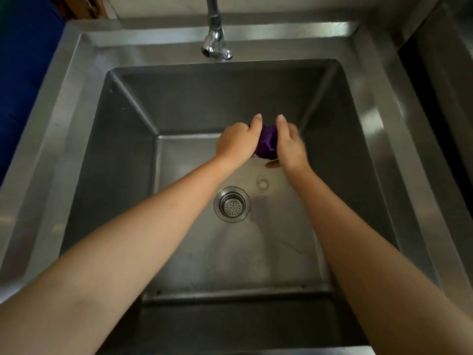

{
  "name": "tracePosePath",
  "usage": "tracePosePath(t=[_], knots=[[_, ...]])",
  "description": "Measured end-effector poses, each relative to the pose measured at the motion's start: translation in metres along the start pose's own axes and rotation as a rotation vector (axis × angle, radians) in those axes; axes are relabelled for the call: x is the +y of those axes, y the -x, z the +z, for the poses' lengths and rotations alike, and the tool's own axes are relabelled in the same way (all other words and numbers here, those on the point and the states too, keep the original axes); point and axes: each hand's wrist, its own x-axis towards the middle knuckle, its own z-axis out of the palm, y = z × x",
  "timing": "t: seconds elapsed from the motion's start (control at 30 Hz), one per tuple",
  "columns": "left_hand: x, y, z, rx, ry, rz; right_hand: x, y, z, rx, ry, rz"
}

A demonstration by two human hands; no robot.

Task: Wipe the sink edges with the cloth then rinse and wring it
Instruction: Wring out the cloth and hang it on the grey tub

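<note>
While both bare forearms reach into the deep square stainless-steel sink (pixel 64 103), the left hand (pixel 236 143) and right hand (pixel 290 144) hold a bunched dark purple cloth (pixel 267 146) between them. Left fingers (pixel 257 123) are clenched round the cloth's left side. Right fingers (pixel 281 121) are wrapped over its right side, slightly blurred. The cloth is inside the basin toward the back wall, in line with the chrome tap spout (pixel 216 44) and beyond the round perforated metal drain strainer (pixel 232 204). Can't tell if it touches the basin floor.
</note>
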Motion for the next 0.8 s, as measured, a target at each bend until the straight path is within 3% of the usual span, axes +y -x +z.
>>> tracePosePath(t=[0.17,0.3,0.4,0.63,0.8], knots=[[0.006,0.004,-0.010,-0.122,0.152,-0.026,-0.025,0.015,-0.018,-0.046,0.237,-0.053],[0.041,0.021,-0.041,-0.357,0.249,-0.034,-0.061,0.043,-0.042,-0.018,0.289,-0.024],[0.078,0.040,-0.071,-0.552,0.250,0.098,-0.098,0.068,-0.063,0.039,0.186,0.002],[0.166,0.074,-0.133,-0.820,0.327,0.373,-0.197,0.132,-0.129,0.124,-0.003,0.013],[0.230,0.109,-0.160,-0.774,0.218,0.587,-0.241,0.173,-0.188,0.162,-0.103,-0.026]])
